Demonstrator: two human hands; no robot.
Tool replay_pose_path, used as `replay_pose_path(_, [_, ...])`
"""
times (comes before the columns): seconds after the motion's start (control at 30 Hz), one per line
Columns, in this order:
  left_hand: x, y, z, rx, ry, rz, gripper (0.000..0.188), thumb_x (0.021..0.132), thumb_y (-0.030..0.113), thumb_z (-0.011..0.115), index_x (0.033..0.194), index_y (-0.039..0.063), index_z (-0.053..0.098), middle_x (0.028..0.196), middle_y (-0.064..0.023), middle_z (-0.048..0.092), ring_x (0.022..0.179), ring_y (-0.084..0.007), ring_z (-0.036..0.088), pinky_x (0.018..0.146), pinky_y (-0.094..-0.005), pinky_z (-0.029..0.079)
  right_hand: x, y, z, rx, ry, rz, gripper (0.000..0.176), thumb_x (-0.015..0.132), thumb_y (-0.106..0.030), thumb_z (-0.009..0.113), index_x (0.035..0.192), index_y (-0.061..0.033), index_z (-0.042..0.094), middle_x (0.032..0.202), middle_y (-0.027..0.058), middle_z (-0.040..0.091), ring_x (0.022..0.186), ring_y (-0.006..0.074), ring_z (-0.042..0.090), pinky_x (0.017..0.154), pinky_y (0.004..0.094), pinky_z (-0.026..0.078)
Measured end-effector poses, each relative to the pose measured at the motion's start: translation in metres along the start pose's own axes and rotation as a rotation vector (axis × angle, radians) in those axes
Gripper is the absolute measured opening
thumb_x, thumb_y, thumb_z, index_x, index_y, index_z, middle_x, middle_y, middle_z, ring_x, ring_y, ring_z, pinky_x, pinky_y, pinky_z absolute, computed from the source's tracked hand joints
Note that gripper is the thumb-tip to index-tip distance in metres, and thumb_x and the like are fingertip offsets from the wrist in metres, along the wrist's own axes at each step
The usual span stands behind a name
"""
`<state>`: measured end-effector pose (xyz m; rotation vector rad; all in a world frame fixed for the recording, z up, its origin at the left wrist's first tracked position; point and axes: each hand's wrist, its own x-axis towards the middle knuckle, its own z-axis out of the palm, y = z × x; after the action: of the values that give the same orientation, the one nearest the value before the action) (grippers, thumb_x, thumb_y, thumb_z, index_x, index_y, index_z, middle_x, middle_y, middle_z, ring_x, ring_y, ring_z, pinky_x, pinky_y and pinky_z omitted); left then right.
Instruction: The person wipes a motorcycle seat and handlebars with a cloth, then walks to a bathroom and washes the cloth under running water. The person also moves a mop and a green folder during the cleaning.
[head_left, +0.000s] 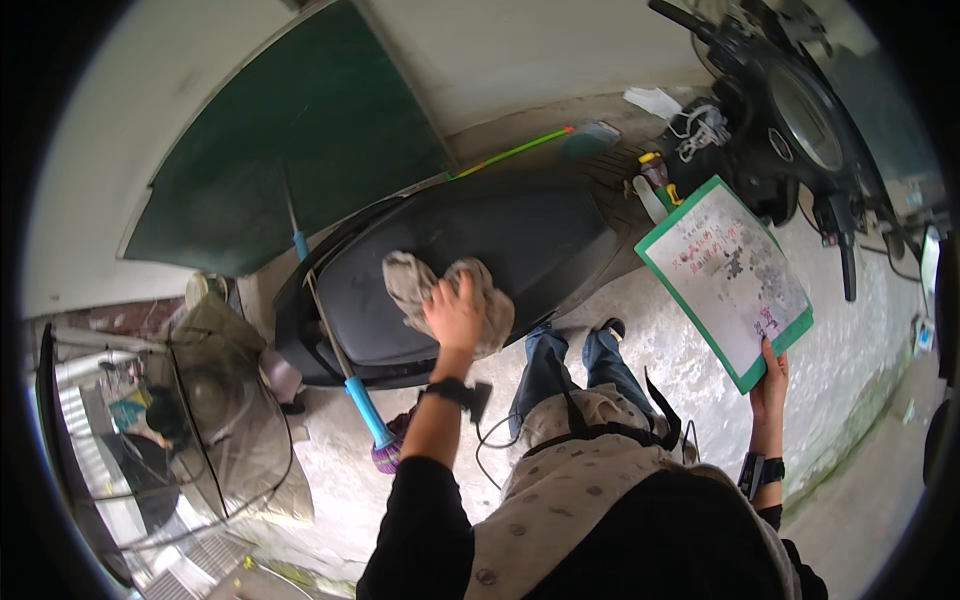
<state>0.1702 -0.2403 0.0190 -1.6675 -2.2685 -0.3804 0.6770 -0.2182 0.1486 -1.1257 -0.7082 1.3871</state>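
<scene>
My left hand (454, 313) presses on a crumpled beige cloth (491, 300) that lies on the black seat (540, 232) of a motor scooter. Its fingers are bent into the cloth. Out to the right, my right hand (770, 379) holds a white board with a green border (724, 277) by its lower edge. The board bears red writing, small drawings and dark smudges on its face. It is tilted, in front of the scooter's footwell. Both wrists wear dark straps with small devices.
The scooter's handlebar (847, 255) rises at the right. A mop with a blue handle (364, 409) leans across the seat's rear. Behind the seat are a green board (300, 127) and a green stick (517, 151) by the wall. A covered wire frame (225, 420) stands at the left.
</scene>
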Motion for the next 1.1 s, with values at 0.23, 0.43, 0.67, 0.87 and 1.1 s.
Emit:
replay_pose_path(0.23, [-0.023,0.001,-0.017,0.074,-0.111,-0.142,0.059,0.070,0.032,0.066,0.127,0.023,0.052,0.097,-0.0093,0.052,0.093,-0.0273,0.052,0.073,-0.0422,0.040,0.036,-0.046,0.030,-0.099,-0.105,0.003,0.034,0.093,-0.009,0.056,0.127,-0.0039,0.052,0.122,0.0073,0.059,0.108,0.0169,0.058,0.092,0.0305,0.047])
replay_pose_path(0.43, [0.095,-0.048,0.021,0.200,0.096,-0.244,0.060,0.069,0.035,0.071,0.124,0.023,0.051,0.109,-0.0100,0.054,0.099,-0.0270,0.052,0.077,-0.0430,0.042,0.035,-0.054,0.019,-0.113,-0.098,-0.013,0.036,0.093,-0.009,0.056,0.128,-0.0036,0.051,0.124,0.0076,0.058,0.109,0.0176,0.057,0.094,0.0308,0.046])
replay_pose_path(0.67, [0.071,-0.017,0.016,0.163,0.038,-0.261,0.062,0.068,0.035,0.073,0.124,0.021,0.050,0.109,-0.0121,0.053,0.102,-0.0284,0.051,0.080,-0.0426,0.042,0.041,-0.059,0.009,-0.180,-0.002,0.040,0.034,0.093,-0.009,0.056,0.127,-0.0036,0.052,0.123,0.0075,0.059,0.109,0.0174,0.057,0.094,0.0307,0.045])
replay_pose_path(0.87, [-0.039,0.029,-0.030,0.061,-0.100,-0.266,0.048,0.071,0.032,0.065,0.116,0.022,0.055,0.092,-0.0087,0.053,0.089,-0.0274,0.053,0.072,-0.0408,0.040,0.045,-0.054,0.013,-0.127,-0.069,0.067,0.034,0.093,-0.009,0.057,0.126,-0.0036,0.051,0.122,0.0076,0.059,0.108,0.0174,0.058,0.094,0.0308,0.045])
replay_pose_path(1.1, [0.039,-0.012,0.003,0.122,-0.040,-0.240,0.053,0.069,0.036,0.070,0.117,0.022,0.054,0.101,-0.0094,0.054,0.095,-0.0274,0.053,0.075,-0.0430,0.041,0.032,-0.055,0.020,-0.133,-0.013,0.014,0.034,0.093,-0.010,0.056,0.127,-0.0033,0.051,0.123,0.0085,0.059,0.109,0.0179,0.058,0.094,0.0311,0.046])
